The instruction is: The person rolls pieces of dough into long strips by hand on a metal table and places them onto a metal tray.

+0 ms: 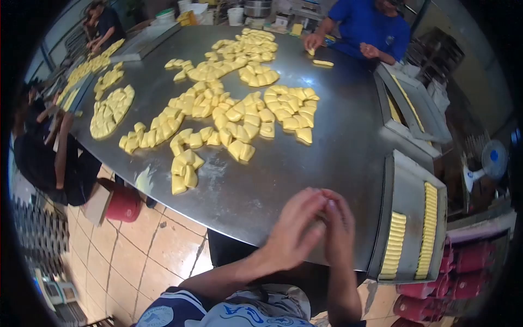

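My left hand (297,229) and my right hand (340,231) meet over the near edge of the steel table (245,201). Their fingers are curled and pressed together at the tips, palms facing each other. Whatever lies between them, if anything, is hidden by the fingers. Ahead and to the left of my hands, many cut pieces of yellow dough (201,103) lie in clusters on the steel. Nearest to me is a small group of dough pieces (185,171). To the right, a metal baking tray (409,218) holds two rows of thin dough sticks (427,229).
Across the table, a person in a blue shirt (354,22) handles dough beside a rolled dough strip (323,64). More trays (422,103) are stacked at the right edge. People in dark clothes (43,158) work on the left. A fan (493,158) and red containers (468,272) stand at right.
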Available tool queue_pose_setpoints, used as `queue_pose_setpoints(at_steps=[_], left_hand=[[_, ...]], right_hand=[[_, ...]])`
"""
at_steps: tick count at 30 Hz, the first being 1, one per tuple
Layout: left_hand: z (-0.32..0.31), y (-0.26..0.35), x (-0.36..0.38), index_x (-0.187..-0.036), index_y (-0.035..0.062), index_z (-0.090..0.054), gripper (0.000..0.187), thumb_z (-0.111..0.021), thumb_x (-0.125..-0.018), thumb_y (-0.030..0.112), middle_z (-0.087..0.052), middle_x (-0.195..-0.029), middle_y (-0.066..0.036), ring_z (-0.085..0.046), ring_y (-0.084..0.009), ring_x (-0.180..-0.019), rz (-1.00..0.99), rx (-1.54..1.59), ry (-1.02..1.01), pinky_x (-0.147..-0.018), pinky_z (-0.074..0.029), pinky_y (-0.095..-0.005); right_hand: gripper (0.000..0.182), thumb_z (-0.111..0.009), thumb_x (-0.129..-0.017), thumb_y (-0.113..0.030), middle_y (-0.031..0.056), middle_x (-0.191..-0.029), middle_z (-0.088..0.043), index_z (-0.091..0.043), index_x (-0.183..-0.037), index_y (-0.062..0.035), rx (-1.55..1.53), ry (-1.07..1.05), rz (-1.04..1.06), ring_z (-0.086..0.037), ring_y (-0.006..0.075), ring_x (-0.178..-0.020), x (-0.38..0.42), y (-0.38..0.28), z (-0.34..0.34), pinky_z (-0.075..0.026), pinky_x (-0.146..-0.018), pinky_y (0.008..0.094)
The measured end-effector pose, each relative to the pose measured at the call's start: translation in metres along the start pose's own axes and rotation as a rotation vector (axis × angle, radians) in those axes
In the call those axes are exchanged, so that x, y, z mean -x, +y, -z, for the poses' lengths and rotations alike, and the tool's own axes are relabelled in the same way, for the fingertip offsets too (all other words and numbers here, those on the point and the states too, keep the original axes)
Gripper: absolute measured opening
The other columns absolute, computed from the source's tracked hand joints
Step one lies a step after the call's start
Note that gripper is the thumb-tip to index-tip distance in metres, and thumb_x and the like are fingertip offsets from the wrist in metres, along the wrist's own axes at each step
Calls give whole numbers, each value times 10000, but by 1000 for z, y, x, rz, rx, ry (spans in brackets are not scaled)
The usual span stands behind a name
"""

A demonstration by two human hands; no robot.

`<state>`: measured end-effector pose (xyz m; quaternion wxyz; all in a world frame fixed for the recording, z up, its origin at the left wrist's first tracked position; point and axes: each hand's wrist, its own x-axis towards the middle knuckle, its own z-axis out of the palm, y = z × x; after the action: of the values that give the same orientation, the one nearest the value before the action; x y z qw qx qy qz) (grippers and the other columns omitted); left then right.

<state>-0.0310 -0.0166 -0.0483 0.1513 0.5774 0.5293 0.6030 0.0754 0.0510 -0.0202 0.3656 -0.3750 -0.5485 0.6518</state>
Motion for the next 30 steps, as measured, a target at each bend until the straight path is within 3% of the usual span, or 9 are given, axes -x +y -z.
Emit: queue_pose_setpoints(at_steps=[3,9,13,18,21,22,24,27,30], left_hand=[[-2,-3,8,-1337,59,-502,575,-643,-819,266,-409,-1411,-214,-372,-411,-1325,-246,-167,-113,-1066,-283,-548],[54,-47,-5,-1360,60,-465,660,-623,-812,393,-353,-1443,-207,-274,-401,-1359,263,-617,137,-1092,-107,-618],[101,-69,32,-1269,19,-543,554,-458,-933,451,-526,-1227,-218,-476,-359,-1190,151,-439,182,-1083,-219,-573],[104,-81,57,-1189,5,-597,569,-298,-1031,463,-667,-762,-83,-658,-174,-657,284,66,148,-816,-526,-350],[95,-59,47,-1212,15,-594,526,-361,-1019,445,-664,-1016,-163,-676,-249,-912,586,65,190,-918,-490,-374],[95,-60,42,-1255,25,-568,506,-377,-1015,427,-596,-1138,-195,-611,-280,-1038,435,-49,244,-972,-445,-395],[96,-65,29,-1341,44,-515,493,-410,-1006,389,-460,-1381,-258,-480,-342,-1289,125,-271,332,-1079,-354,-438],[107,-64,32,-1478,82,-353,557,-451,-987,326,-167,-1560,-257,-157,-382,-1461,263,-791,-99,-1170,-154,-462],[91,-64,35,-1518,71,-252,645,-489,-965,303,-122,-1574,-260,-98,-386,-1473,140,-827,-45,-1182,-90,-424]], right_hand=[[479,-488,-1004,-284,154,-1363,-510,-422,-1395,-14,-438,-162,-440,-504,240,-1244,-12,40,-20,-420,-1036,401],[546,-540,-976,-224,192,-1398,-461,-344,-1432,5,-120,-461,-63,-470,304,-1296,-6,-26,-41,-369,-1080,415],[346,-639,-876,-50,144,-1212,-635,-601,-1218,-15,720,29,536,-622,228,-1097,-91,-51,-15,-485,-902,344],[309,-699,-813,-214,169,-1017,-705,-691,-1060,-29,995,75,181,-680,311,-911,-223,6,1,-520,-817,366],[297,-735,-779,-255,121,-875,-680,-692,-968,-30,956,204,-185,-610,208,-739,-264,45,-6,-483,-696,343],[271,-743,-775,-248,90,-807,-669,-691,-925,-29,920,232,-266,-576,147,-655,-266,48,-12,-466,-629,320],[258,-754,-764,-210,95,-831,-671,-655,-910,-22,1009,259,-40,-570,143,-650,-256,61,-22,-461,-617,309],[275,-767,-751,-150,107,-873,-678,-604,-921,-9,840,247,298,-560,125,-661,-222,78,-21,-458,-612,291],[304,-757,-765,-81,109,-931,-689,-588,-999,12,678,227,322,-589,99,-732,-131,33,-41,-476,-645,260]])
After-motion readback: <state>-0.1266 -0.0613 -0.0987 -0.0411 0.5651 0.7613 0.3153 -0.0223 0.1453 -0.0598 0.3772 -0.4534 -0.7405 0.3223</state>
